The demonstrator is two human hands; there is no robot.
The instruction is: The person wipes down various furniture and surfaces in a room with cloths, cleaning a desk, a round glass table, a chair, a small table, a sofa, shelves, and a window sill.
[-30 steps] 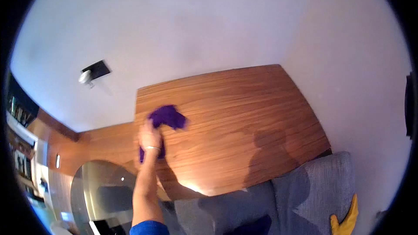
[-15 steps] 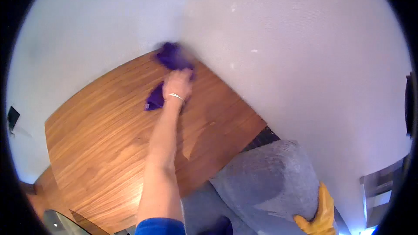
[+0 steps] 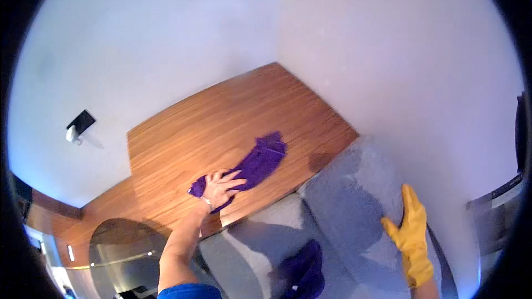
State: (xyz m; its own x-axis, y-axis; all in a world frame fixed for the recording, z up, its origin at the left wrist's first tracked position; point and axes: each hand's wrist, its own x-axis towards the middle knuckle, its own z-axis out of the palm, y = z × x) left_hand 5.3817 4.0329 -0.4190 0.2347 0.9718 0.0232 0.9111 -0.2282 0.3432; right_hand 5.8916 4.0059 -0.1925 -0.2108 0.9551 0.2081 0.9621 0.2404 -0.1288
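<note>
My left hand [image 3: 220,186], bare with a thin white band at the wrist, lies spread on a purple cloth [image 3: 263,160]. The cloth is stretched out on the wooden panel [image 3: 199,122], near its front edge. In a yellow rubber glove, my right hand [image 3: 413,232] has its thumb and fingers apart with nothing in them. It is beside a grey cushion [image 3: 349,188]; whether it touches the cushion I cannot tell. A second dark purple cloth [image 3: 307,268] lies crumpled on the grey seat [image 3: 271,221] below.
Pale walls [image 3: 388,50] meet at the panel's far corner. A black wall plate [image 3: 83,122] with a white piece stands out at the left. A dark rounded glossy surface [image 3: 124,249] is at the lower left.
My left hand and the purple cloth have come from the far corner back to the front edge. The view has shifted, bringing more of the seat, second cloth and gloved right hand into sight.
</note>
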